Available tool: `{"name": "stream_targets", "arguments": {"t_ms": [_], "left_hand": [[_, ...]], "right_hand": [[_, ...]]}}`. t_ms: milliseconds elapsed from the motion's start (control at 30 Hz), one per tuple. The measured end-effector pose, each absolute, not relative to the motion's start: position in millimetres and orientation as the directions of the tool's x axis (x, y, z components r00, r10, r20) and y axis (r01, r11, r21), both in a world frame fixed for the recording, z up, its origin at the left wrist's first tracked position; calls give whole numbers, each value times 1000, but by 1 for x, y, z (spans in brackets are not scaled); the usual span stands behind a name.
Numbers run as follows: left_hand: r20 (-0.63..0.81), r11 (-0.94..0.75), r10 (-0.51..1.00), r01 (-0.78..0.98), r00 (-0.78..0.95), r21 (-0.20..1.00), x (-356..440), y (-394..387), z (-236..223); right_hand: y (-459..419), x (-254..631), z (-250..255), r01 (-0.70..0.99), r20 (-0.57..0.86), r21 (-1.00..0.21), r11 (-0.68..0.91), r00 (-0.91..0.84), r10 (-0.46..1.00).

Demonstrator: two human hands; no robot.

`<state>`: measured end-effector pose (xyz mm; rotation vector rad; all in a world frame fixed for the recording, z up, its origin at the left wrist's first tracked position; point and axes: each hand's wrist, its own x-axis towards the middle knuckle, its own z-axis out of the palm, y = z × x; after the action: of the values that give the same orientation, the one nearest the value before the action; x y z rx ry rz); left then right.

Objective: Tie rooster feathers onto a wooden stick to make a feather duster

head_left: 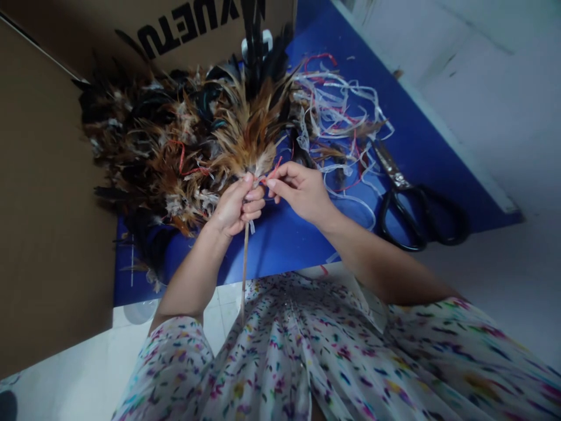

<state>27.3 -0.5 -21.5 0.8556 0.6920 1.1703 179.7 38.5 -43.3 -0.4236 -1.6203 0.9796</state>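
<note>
Left hand (232,207) closed in a fist round the base of a feather bundle (252,131) and its thin stick (245,251); the thumb presses at the top of the grip. The bundle fans away from the wearer, brown plumes below, long black ones above; the stick runs down past the edge of the blue table (280,240). Right hand (302,190) just beside, thumb and forefinger pinching a red string (276,169) at the bundle's base. To the left, a heap of brown and black feathers (144,140), mixed with pale fluff. To the right, tangled white ribbons (333,99) with red strands among them. Black-handled scissors (401,181) near the right forearm, blades toward the ribbons. Behind the heap, a cardboard box (205,41), black lettering upside down.
</note>
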Motion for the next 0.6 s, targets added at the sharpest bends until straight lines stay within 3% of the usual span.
{"name": "stream_targets", "arguments": {"t_ms": [133, 600], "left_hand": [[-75, 184, 970, -498, 232, 847, 30, -1, -20], [13, 110, 964, -446, 264, 888, 32, -2, -23]], "right_hand": [[42, 175, -45, -269, 630, -773, 575, -225, 743], [37, 175, -42, -312, 555, -818, 484, -204, 807]]}}
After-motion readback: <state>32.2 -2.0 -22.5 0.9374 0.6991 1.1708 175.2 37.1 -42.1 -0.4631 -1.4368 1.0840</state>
